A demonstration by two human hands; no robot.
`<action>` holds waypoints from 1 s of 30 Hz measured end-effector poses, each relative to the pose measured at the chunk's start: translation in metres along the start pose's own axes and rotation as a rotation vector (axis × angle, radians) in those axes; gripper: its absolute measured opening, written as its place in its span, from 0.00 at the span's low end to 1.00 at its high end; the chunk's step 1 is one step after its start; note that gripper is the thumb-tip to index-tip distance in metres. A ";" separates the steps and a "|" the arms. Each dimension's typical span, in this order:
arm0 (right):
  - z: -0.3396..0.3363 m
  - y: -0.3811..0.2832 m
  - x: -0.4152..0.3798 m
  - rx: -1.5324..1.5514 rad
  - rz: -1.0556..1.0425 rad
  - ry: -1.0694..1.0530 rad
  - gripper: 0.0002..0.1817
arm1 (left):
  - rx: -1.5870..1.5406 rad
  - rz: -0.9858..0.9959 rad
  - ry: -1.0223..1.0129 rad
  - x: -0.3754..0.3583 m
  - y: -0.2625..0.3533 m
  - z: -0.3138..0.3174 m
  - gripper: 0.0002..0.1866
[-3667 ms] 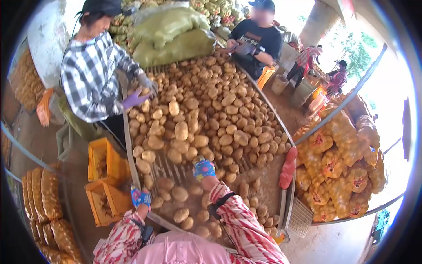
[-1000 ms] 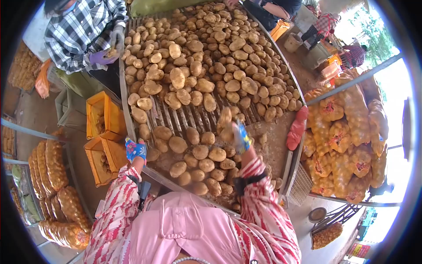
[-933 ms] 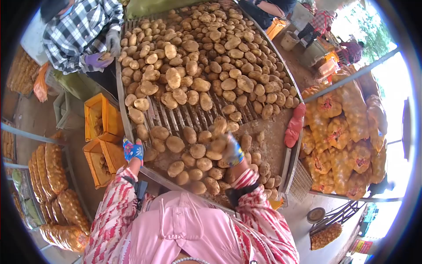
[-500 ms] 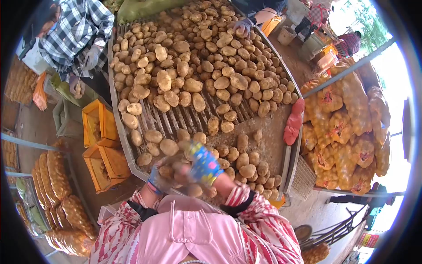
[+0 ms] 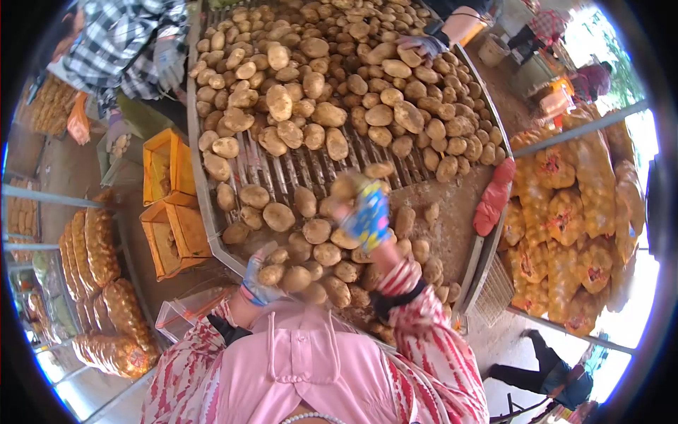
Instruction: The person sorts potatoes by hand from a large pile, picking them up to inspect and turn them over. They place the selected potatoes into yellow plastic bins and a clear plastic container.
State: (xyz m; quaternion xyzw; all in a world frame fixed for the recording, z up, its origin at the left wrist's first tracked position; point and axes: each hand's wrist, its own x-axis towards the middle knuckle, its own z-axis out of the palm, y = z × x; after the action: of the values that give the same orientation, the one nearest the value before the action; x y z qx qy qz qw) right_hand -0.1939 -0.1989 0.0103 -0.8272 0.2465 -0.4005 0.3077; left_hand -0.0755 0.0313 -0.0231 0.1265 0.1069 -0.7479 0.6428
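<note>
Potatoes [image 5: 280,102] cover much of a metal sorting table, with a looser group [image 5: 327,254] near its front edge. My right hand [image 5: 366,213], in a blue patterned glove and smeared by motion, reaches over the slats at the top of that group, its fingers at a blurred potato; its grip is unclear. At the front left edge, my left hand [image 5: 260,277], in a pale blue glove, has its fingers apart beside several potatoes and holds nothing that shows.
Yellow crates [image 5: 191,232] stand left of the table. A red bundle [image 5: 494,197] lies on its right edge. Filled net sacks [image 5: 563,233] are piled at the right. Co-workers stand at the upper left and across the table, one gloved hand [image 5: 422,46] on the potatoes.
My right hand has moved up and right, away from my left hand. The fingers of my left hand now show apart. The view has shifted, and a person at lower right shows more fully.
</note>
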 end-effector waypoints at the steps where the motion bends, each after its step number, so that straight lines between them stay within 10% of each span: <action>1: 0.008 -0.013 -0.030 0.109 0.036 -0.083 0.31 | 0.220 0.103 0.069 0.002 -0.002 0.005 0.26; 3: 0.012 -0.055 -0.067 0.085 0.085 -0.394 0.34 | 0.448 0.193 0.127 0.004 -0.002 -0.004 0.26; 7: 0.010 -0.070 -0.084 0.027 0.005 -0.352 0.31 | -0.175 0.029 -0.025 0.000 -0.008 0.024 0.22; 9: -0.003 -0.041 -0.078 0.238 0.012 -0.306 0.23 | 0.554 0.298 0.224 -0.003 -0.016 0.004 0.24; 11: -0.022 -0.007 -0.047 0.239 0.083 -0.243 0.16 | 0.552 0.297 0.267 -0.006 -0.010 -0.005 0.28; 13: -0.035 0.031 -0.024 -0.168 0.110 -0.099 0.14 | -0.173 -0.018 0.084 -0.009 -0.002 0.005 0.29; 19: -0.051 0.079 0.006 -0.406 0.704 -0.341 0.22 | -0.252 0.039 -0.028 -0.016 0.003 -0.010 0.29; 25: -0.056 0.042 -0.048 -0.744 0.250 -1.062 0.27 | -0.210 0.090 -0.009 -0.017 0.004 -0.025 0.30; 30: -0.054 0.053 -0.079 -0.671 0.466 -0.933 0.34 | -0.180 0.148 0.105 -0.017 0.003 -0.013 0.29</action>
State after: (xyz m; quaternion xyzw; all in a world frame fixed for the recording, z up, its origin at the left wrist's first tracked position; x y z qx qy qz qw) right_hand -0.2908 -0.2006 -0.0411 -0.8911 0.3727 0.1805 0.1855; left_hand -0.0695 0.0507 -0.0297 0.1148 0.1976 -0.6782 0.6984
